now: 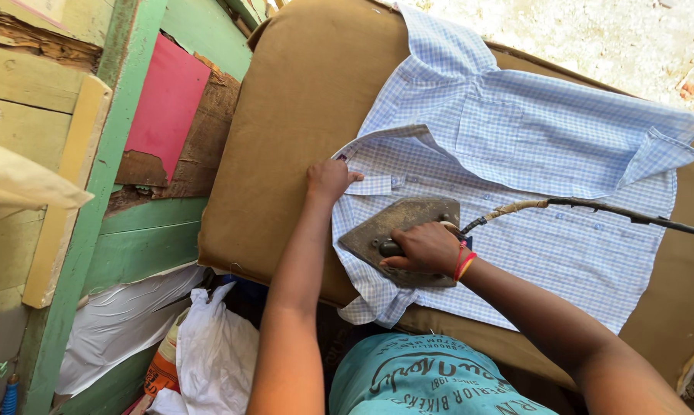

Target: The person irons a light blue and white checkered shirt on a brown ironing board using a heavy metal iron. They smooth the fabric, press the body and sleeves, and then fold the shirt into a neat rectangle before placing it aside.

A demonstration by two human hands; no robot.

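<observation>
A light blue checked shirt [516,184] lies spread across a brown padded board [301,115], its collar toward the far end and one short sleeve reaching the board's right side. The near hem droops slightly over the board's front edge, and a broad strip of bare brown cloth stays open to the left of the shirt. The right hand [426,247], with red thread bands at the wrist, is wrapped tight around the handle of a heavy, dull grey metal iron [397,230], whose pointed sole rests flat on the shirt's lower front near the button strip. A frayed, fabric-covered cord [593,207] runs from the iron's back across the shirt and off to the right. The left hand [330,178] lies with fingers together, pressing the shirt's left edge against the board just beside the iron's tip. Left of the board stand green painted planks [131,238] with a pink panel [166,107]; crumpled white plastic bags [208,346] sit below.
</observation>
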